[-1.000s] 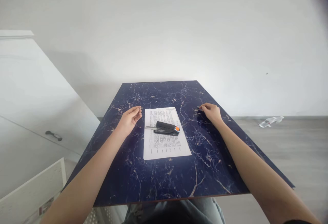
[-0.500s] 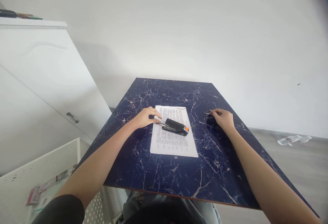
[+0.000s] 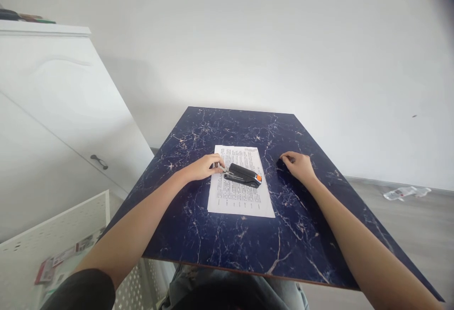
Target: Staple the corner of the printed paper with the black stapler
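A black stapler (image 3: 243,176) with an orange patch at its right end lies aslant on printed sheets of paper (image 3: 241,203). Metal shows at its left end, where a thin piece sticks out. My left hand (image 3: 210,166) is over the left edge of the paper, thumb and fingers pinched on that metal end. To the right of the paper, my right hand (image 3: 297,164) is held low over the dark blue marbled table (image 3: 241,244). Its thumb and fingertips are pressed together; whatever they may hold is too small to make out.
At the left stands a white cabinet (image 3: 53,107) with a dark handle (image 3: 98,161). A white perforated bin (image 3: 60,220) with packets inside is below it. Clear plastic packaging (image 3: 406,193) lies on the floor at the right, and a wall rises behind the table.
My right hand has moved left, closer to the paper. My left fingers have drawn in on the stapler's metal end. The stapler and paper stay in place.
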Motion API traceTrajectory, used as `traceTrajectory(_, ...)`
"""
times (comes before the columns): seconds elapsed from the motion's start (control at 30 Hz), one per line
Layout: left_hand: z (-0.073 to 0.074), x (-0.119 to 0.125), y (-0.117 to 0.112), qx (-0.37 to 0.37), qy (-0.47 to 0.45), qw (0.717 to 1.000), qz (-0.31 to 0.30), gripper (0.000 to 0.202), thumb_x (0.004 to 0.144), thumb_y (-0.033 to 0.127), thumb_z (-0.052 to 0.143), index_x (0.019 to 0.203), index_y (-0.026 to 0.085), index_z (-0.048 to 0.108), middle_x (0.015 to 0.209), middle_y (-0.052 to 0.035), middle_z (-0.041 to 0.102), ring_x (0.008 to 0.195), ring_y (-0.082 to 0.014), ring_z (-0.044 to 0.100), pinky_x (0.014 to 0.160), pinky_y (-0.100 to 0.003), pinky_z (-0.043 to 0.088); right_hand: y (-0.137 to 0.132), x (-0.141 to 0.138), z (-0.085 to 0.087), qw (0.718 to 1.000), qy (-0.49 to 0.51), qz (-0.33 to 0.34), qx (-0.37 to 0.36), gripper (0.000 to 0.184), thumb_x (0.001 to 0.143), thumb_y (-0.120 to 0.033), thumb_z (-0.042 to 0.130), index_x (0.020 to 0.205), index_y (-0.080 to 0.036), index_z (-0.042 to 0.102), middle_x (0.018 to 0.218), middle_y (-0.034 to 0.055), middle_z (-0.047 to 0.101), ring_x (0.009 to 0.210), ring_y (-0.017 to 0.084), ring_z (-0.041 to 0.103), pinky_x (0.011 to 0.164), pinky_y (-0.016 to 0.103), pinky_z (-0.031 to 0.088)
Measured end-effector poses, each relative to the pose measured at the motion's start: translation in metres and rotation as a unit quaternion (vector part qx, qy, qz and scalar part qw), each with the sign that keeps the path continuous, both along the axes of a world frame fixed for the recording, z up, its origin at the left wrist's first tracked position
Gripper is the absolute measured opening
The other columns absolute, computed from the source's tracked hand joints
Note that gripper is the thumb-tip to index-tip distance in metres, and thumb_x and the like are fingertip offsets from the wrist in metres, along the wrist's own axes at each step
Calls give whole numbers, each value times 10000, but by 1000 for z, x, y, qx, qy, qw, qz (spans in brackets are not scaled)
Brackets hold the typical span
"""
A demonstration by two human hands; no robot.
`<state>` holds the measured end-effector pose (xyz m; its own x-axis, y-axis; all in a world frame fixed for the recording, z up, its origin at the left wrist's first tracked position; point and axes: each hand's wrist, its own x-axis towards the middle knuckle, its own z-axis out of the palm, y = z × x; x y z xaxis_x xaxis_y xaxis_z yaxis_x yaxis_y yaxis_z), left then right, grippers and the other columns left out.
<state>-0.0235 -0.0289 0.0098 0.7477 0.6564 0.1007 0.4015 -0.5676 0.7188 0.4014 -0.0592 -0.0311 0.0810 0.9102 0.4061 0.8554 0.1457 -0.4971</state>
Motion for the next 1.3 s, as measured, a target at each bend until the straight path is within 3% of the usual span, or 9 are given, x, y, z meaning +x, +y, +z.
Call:
traceTrajectory(0.43, 1, 0, 1, 11, 5, 1000, 4, 215, 904, 420, 704, 1028, 248, 739, 1138, -93, 687, 975, -236, 632, 822, -377, 477, 0, 2, 0, 1000, 3, -4, -3, 259, 829, -359, 546, 835, -243, 777, 828, 46, 794, 747, 252, 719, 806, 380, 550)
traceTrajectory(1.3, 4, -1, 1, 12, 15, 1000, 1, 265, 950, 460, 653, 1064, 227, 704, 1159, -84, 661, 940, -202, 611, 849, -372, 487, 1, 5, -4, 1000, -2, 0, -8, 265, 850, -355, 564, 882, -223, 792, 844, 51, 795, 760, 240, 727, 824, 360, 551)
